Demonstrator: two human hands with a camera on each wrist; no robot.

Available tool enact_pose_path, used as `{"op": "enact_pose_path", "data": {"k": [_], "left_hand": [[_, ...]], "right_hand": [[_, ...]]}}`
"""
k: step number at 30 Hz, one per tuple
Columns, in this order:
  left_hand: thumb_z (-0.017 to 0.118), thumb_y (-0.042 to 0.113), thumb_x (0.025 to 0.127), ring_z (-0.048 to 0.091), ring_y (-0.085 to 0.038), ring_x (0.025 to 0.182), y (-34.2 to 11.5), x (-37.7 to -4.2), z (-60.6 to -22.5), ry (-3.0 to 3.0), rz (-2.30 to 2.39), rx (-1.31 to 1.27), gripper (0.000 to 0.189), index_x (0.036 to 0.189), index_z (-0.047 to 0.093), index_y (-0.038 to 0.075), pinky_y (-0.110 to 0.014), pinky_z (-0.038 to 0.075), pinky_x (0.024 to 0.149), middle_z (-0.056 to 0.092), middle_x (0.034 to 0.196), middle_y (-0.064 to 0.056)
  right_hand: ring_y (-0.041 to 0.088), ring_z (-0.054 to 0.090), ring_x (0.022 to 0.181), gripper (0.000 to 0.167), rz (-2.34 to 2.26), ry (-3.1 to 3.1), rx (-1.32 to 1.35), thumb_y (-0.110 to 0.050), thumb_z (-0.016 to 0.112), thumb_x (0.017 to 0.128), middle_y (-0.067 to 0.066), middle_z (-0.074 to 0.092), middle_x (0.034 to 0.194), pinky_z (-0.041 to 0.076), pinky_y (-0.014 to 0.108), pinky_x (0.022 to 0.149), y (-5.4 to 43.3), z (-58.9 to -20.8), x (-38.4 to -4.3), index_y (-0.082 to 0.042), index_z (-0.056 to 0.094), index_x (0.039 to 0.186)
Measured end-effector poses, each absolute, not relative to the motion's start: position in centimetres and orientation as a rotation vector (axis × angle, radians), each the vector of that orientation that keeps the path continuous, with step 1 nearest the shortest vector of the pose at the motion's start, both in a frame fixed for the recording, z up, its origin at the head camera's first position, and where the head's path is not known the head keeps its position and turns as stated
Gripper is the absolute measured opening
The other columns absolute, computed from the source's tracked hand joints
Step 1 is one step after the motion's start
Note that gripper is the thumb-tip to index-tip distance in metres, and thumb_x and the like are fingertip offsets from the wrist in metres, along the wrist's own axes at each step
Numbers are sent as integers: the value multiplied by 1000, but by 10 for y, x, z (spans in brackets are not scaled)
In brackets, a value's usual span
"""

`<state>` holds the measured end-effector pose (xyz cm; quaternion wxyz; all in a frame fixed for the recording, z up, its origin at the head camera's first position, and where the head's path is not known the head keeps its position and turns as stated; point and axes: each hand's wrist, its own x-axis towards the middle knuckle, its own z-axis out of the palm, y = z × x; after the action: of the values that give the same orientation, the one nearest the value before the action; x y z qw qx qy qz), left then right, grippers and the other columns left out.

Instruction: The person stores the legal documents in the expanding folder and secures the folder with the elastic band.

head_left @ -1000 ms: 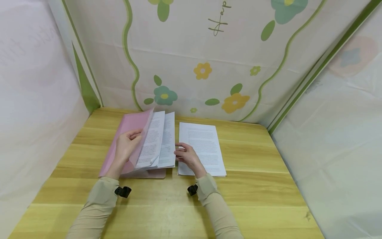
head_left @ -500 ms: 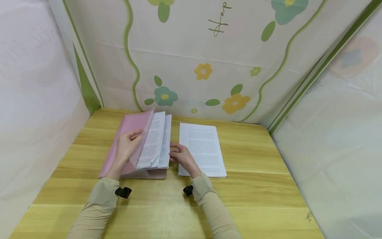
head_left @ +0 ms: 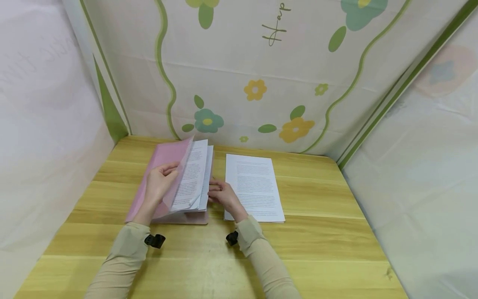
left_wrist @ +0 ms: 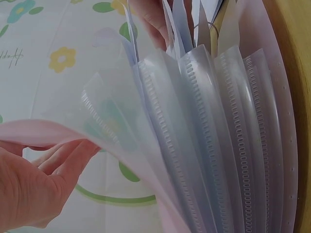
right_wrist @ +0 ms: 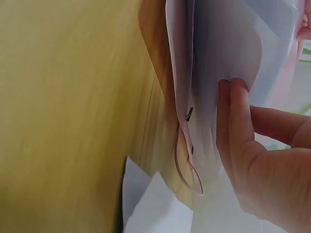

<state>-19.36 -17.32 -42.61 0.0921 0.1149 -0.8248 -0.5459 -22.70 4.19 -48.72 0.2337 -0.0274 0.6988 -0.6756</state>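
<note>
A pink expanding file folder [head_left: 164, 150] stands partly fanned at the left of the table, its clear plastic pockets [left_wrist: 199, 111] showing in the left wrist view. My left hand [head_left: 158, 182] pinches the folder's front cover and holds it lifted. Printed sheets [head_left: 190, 174] stick out of the pockets. With its fingers on one face and the thumb on the other, my right hand [head_left: 224, 195] grips paper sheets [right_wrist: 233, 43] at their outer edge; their far part is hidden inside the folder. A looped elastic cord [right_wrist: 181, 167] hangs from the folder's back cover.
A separate stack of printed paper [head_left: 255, 187] lies flat to the right, just beyond my right hand. Wooden tabletop [head_left: 317, 249] extends to the front and right. White floral cloth walls [head_left: 224, 62] rise behind and at both sides.
My right hand has moved left with the paper sheets, which slide further behind the other sheets in the folder. My left hand keeps its hold on the pink cover.
</note>
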Motion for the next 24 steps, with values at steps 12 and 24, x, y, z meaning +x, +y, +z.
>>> {"op": "enact_pose_path", "data": {"k": [12,24], "left_hand": [[57,11,91,54,16,82,-173,-194,-429,-2433,-1640,300,37,126,68,6,-3,43,70,73,116,-19],[58,15,91,58,7,91,-173,-195,-430,-2440,-1623,322,38,126,69,9,-4,43,71,74,116,-15]], "right_hand": [[5,67,83,49,-1836,1932,-129,5,60,91,24,67,123,59,36,90,33,-490,-227,3,53,139],[21,70,103,45,-1804,1950,-131,-1,61,92,25,65,129,59,31,85,23,-489,-225,4,54,136]]}}
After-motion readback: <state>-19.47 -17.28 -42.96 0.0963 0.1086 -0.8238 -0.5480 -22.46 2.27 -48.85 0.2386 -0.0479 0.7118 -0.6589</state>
